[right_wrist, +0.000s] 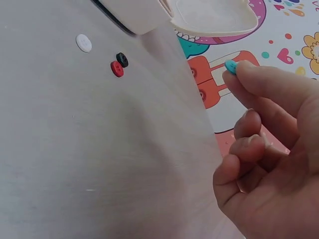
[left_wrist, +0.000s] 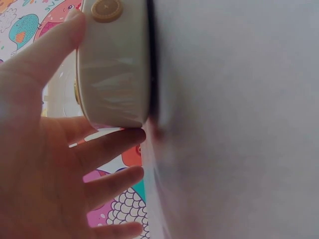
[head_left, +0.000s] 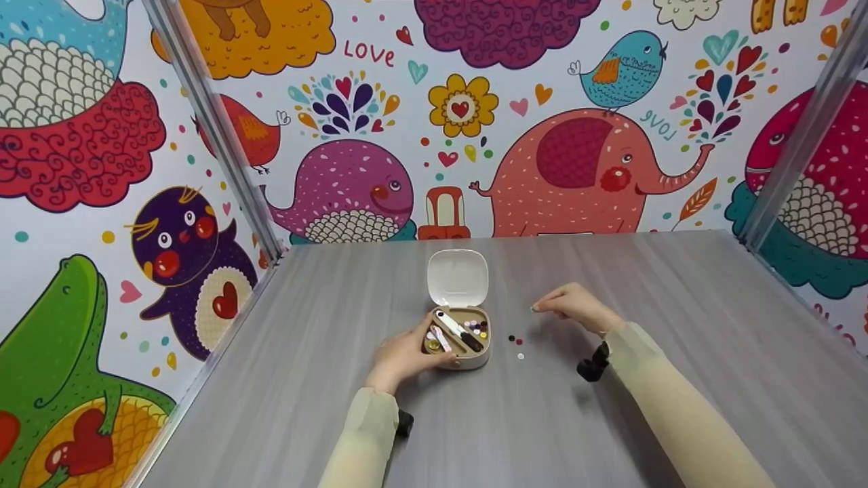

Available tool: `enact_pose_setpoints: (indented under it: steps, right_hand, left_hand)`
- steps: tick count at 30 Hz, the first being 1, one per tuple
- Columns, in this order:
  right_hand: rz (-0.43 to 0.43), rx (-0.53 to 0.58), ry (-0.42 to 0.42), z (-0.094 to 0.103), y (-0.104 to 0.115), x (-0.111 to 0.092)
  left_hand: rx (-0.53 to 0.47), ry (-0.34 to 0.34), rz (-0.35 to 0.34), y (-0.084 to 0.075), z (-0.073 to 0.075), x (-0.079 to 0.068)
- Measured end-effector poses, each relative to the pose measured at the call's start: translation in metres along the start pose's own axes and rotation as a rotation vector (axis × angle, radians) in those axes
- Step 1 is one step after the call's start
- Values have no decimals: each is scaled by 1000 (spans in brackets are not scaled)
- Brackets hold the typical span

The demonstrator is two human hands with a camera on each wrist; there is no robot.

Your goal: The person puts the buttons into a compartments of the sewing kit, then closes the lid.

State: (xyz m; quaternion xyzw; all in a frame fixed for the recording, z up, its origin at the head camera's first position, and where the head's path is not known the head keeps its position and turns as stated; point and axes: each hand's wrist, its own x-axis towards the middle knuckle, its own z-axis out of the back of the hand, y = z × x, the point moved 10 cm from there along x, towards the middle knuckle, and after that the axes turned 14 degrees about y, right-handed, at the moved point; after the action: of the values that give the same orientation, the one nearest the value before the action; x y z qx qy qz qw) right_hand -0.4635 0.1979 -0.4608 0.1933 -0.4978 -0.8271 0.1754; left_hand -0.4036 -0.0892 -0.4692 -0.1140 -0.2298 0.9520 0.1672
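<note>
Right grip (right_wrist: 286, 181) pinches a small turquoise button (right_wrist: 231, 66).

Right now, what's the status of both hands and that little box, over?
Left hand holding box, lid open. Right hand pinching blue button. Three loose buttons on table beside box; nothing seen blocking its opening.

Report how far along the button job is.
Apparently done: the rounded off-white box stands open, multicoloured round buttons inside. In hand: the right hand pinches a turquoise round button; the left hand holds the box. Probably left to stow: the round white button, red button and black button on the grey table.
</note>
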Motion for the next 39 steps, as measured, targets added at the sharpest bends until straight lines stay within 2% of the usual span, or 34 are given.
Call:
enact_pose_setpoints:
  steps: [10,12,18,21,29,33,39]
  right_hand:
    - [-4,24,8,-3,24,-12]
    - [-14,33,3,-4,24,-11]
    - [-34,29,-36,-1,3,2]
    - [-25,10,-37,-1,0,7]
    - [19,39,-10,-10,9,19]
    - [13,4,-27,-16,15,26]
    - [39,-56,-7,-30,28,36]
  left_hand:
    - [-23,6,10,2,-1,1]
    - [-27,7,7,2,-2,1]
    - [-35,10,-3,1,-3,1]
    - [-32,10,2,2,-3,1]
    - [-15,17,5,1,-1,2]
    - [-17,18,8,0,-1,2]
    - [-12,12,7,0,-2,2]
